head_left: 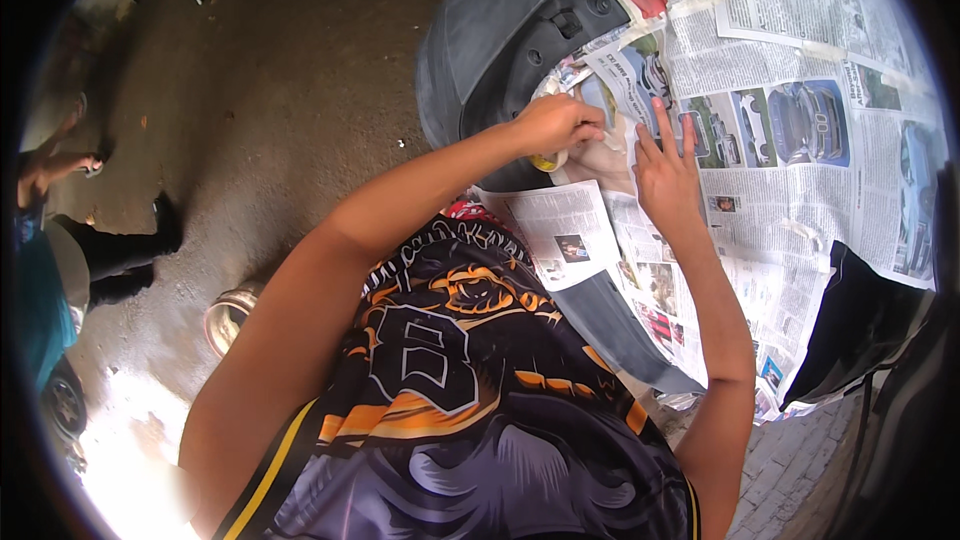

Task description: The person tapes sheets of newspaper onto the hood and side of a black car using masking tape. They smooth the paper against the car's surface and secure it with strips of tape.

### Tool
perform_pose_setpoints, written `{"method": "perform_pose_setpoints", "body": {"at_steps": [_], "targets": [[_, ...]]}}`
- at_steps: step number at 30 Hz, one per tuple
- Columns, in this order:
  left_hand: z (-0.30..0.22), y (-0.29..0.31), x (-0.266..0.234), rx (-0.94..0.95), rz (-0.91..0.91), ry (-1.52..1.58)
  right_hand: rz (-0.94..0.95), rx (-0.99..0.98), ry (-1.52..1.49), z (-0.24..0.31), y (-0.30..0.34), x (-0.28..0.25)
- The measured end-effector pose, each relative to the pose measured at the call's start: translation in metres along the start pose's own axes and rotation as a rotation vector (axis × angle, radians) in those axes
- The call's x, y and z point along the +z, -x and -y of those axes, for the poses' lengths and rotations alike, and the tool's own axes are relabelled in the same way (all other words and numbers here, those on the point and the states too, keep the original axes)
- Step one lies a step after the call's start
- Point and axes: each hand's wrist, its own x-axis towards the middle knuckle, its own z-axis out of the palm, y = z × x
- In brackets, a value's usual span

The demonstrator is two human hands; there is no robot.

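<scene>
Sheets of newspaper [770, 200] cover most of a vehicle's body at the right, with strips of pale tape along some joins. My left hand [562, 125] is closed at the edge of the paper, its fingers curled together. What they grip is hidden; a yellow, ring-like thing [545, 162] shows just beneath it, perhaps a roll of tape. My right hand [665, 175] lies on the newspaper with its fingers stretched out and apart, pressing on nothing but paper. Nearest me, a loose flap of newspaper [565, 235] hangs over a dull grey bumper [625, 325].
Dark grey plastic trim [490, 40] curves along the vehicle's far left edge. A shiny black panel [850, 315] stands at the right. On the concrete floor sits a round metal container [230, 320]. Other people's legs show at the left [115, 250] and top left.
</scene>
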Motion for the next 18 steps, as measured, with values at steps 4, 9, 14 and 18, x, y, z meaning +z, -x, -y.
{"method": "perform_pose_setpoints", "body": {"at_steps": [4, 9, 14, 18], "targets": [[0.009, -0.020, 0.018, -0.054, 0.011, 0.040, 0.041, 0.002, -0.029, 0.001, -0.001, -0.003], [0.015, -0.029, 0.028, -0.057, -0.036, 0.020, 0.020, -0.057, 0.027, -0.001, -0.004, -0.001], [0.017, -0.037, 0.032, -0.040, -0.064, 0.018, 0.081, -0.068, 0.099, -0.006, -0.005, 0.001], [0.014, -0.041, 0.034, -0.062, -0.094, 0.005, 0.113, -0.074, 0.133, -0.006, -0.004, 0.003]]}}
